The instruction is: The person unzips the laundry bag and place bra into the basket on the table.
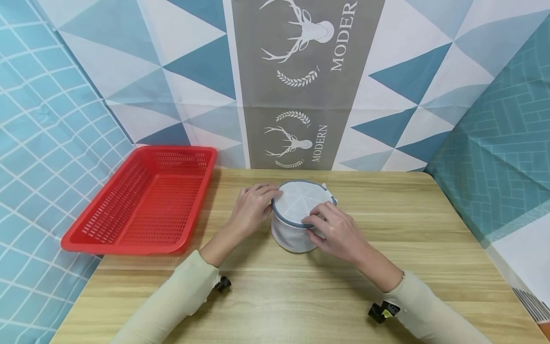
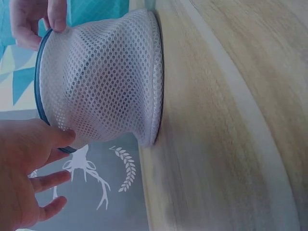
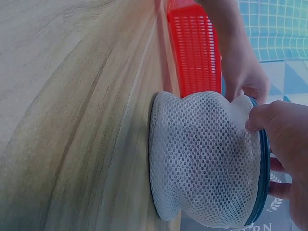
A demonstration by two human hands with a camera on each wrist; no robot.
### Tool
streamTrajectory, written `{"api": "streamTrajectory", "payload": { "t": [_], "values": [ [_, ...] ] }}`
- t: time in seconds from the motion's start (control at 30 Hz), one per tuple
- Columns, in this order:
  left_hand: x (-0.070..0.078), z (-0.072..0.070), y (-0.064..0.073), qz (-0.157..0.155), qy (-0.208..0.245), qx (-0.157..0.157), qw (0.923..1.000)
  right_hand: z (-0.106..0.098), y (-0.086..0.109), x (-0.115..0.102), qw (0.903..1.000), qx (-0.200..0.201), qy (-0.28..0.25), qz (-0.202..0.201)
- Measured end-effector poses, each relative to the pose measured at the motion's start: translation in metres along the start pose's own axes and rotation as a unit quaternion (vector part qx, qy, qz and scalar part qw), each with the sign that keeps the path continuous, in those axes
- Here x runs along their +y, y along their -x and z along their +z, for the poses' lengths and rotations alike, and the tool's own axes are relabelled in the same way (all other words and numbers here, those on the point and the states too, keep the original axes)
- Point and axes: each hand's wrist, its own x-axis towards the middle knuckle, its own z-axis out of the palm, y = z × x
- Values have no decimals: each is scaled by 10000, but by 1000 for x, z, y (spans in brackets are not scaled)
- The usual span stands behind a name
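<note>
A white mesh laundry bag [image 1: 296, 203], round with blue-grey trim, stands upright on the wooden table in the head view. My left hand [image 1: 253, 208] pinches its top rim from the left. In the left wrist view the thumb lies on the mesh [image 2: 106, 77] and the other fingers spread past the rim. On the right front side, my right hand [image 1: 337, 231] pinches the same rim; the right wrist view shows its thumb on the mesh wall [image 3: 207, 154] and fingers over the top. The bag's side wall is slightly creased. A small white tab [image 1: 331, 193] sits at its back right edge.
A red perforated plastic basket [image 1: 180, 241] stands at the table's left side. The wooden table [image 1: 275, 296] reaches back to a patterned wall covering [image 1: 309, 95] with deer heads and triangles. Small black wrist cameras [image 1: 378, 313] hang under the sleeves.
</note>
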Motion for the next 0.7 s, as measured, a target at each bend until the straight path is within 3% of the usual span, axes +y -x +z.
{"api": "streamTrajectory", "payload": {
  "t": [0.3,0.7],
  "values": [
    [2,-3,3,-3,6,-37,10000,-2,3,5,9999,4,-30,151],
    [14,-13,14,138,-515,-65,9986,-7,11,16,9983,-199,1,555]
  ]
}}
